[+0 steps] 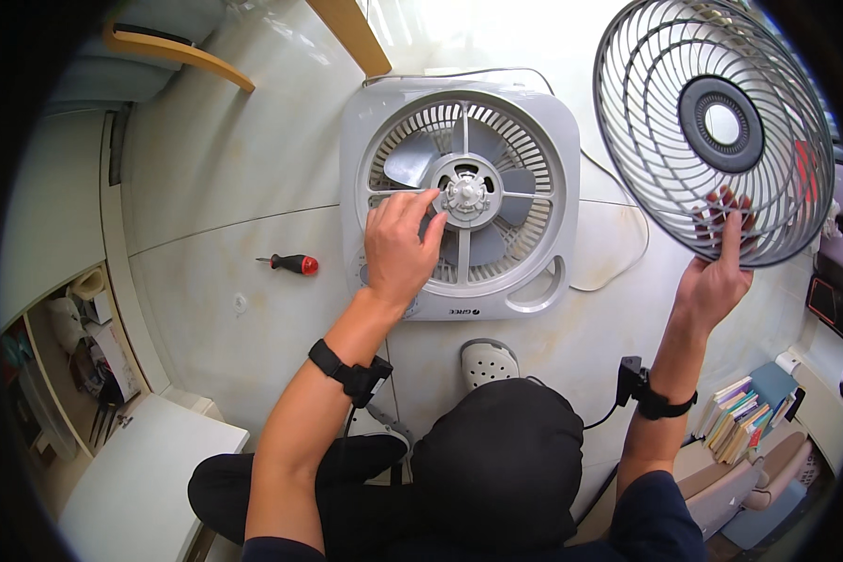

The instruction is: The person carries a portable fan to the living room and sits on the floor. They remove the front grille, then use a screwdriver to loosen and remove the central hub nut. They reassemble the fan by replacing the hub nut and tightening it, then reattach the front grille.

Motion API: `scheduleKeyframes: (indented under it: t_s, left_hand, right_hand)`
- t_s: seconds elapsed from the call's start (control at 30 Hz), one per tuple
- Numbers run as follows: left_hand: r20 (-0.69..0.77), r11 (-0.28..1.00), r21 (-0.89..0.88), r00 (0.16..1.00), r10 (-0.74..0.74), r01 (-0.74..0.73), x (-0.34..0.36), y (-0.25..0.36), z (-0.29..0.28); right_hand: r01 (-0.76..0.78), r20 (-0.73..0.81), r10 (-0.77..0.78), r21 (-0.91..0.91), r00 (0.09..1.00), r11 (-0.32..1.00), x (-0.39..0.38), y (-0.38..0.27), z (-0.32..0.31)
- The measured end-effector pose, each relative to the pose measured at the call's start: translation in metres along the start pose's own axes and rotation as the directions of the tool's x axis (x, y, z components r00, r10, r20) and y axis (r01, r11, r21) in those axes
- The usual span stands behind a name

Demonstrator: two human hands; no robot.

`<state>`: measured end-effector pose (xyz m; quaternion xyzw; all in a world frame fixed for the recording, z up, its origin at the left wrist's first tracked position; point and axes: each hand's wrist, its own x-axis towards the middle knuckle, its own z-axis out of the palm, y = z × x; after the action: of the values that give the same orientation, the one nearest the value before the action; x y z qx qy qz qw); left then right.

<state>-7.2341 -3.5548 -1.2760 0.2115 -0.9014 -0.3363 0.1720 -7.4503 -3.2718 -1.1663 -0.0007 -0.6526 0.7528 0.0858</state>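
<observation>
A pale grey box fan [559,155] lies flat on the floor in front of me, its front uncovered. Grey blades show beneath the cross-shaped struts, and a whitish hub [466,191] sits in the middle. My left hand [400,242] is over the fan's left side, thumb and fingers apart just beside the hub; whether the fingertips touch it, I cannot tell. Off to the right, my right hand [715,286] grips the lower edge of a round dark grille [695,122] with swirling ribs. The grille is held raised and tilted, and some fingers show through its ribs.
A red-and-black screwdriver [295,264] lies on the tiled floor left of the fan. The fan's cord [643,245] loops along its right side. A wooden leg [354,37] stands behind it. At the left is an open cabinet [75,375]; books [738,419] stand at the lower right.
</observation>
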Motion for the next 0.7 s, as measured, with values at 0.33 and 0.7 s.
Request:
scheduleKeyframes:
  t_s: [0.33,0.7]
  left_hand:
    - [-0.037,0.999,0.009,0.999,-0.030,0.031,0.018,0.001,0.016]
    - [-0.077,0.990,-0.116,0.995,0.068,-0.077,0.024,0.000,0.030]
  right_hand:
    - [-0.265,0.007,0.267,0.123,0.964,0.956,-0.025,0.036,-0.013]
    - [-0.208,-0.025,0.211,0.087,0.977,0.974,-0.038,0.056,-0.008]
